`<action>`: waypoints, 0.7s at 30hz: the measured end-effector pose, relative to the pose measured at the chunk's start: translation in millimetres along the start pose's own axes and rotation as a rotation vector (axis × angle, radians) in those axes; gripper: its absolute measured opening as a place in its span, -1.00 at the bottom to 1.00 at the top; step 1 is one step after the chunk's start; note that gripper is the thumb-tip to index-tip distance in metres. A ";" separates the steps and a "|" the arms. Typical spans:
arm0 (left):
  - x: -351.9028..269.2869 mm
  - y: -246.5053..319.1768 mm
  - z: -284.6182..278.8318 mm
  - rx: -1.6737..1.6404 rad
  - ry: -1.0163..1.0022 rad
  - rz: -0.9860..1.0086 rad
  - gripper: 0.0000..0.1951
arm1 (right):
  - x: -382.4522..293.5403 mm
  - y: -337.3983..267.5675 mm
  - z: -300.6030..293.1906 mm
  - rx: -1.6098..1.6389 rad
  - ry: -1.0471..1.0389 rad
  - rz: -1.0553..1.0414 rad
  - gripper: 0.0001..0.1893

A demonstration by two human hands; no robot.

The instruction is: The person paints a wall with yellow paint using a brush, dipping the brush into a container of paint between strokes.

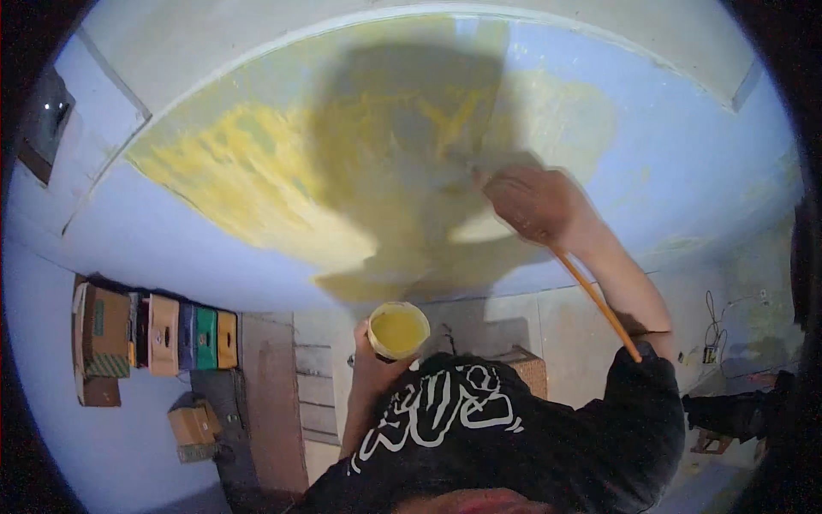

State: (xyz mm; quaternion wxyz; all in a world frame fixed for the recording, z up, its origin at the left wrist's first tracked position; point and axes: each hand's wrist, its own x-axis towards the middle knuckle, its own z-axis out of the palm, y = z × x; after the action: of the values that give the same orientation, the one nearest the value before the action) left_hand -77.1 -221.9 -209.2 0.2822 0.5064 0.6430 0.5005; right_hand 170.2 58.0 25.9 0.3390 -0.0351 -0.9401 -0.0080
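My left hand [379,369] holds a round cup of yellow paint [399,330] near the middle of the view, its mouth towards the camera. Up at the right, my right hand [533,202], slightly blurred, grips a tool with a long orange-brown handle [597,302] that slants down past my forearm. The tool's working end is blurred in shadow beside my fingers, so its kind and any contact cannot be told. Behind it spreads a pale blue wall surface [668,167] with uneven yellow paint [244,173], streaky on the left. A large dark shadow lies over the middle of the painted area.
A pale curved edge [308,32] borders the painted surface above. At lower left are several boxes and bins [164,334], a smaller cardboard box [192,424] and a brown panel [276,398]. A wicker basket [530,372] is behind my shoulder; a cable [711,334] hangs at right.
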 end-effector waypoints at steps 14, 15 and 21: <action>-2.4 -14.4 -72.9 0.174 0.117 0.179 0.17 | -61.5 -107.0 123.6 0.191 0.102 0.571 -0.87; -3.5 -16.9 -80.6 0.206 0.075 0.219 0.13 | -57.4 -136.4 121.4 0.276 0.169 0.724 -0.90; -38.6 -72.6 -100.1 -0.478 0.144 -0.196 -0.04 | -39.8 -264.6 104.8 1.098 0.612 0.807 -0.79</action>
State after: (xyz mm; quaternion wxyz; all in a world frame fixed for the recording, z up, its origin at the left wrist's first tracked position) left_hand -178.2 -292.7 -248.2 0.3943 0.3237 0.5710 0.6432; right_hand 115.1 -204.3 -77.9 0.5307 -0.1993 -0.5869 0.5781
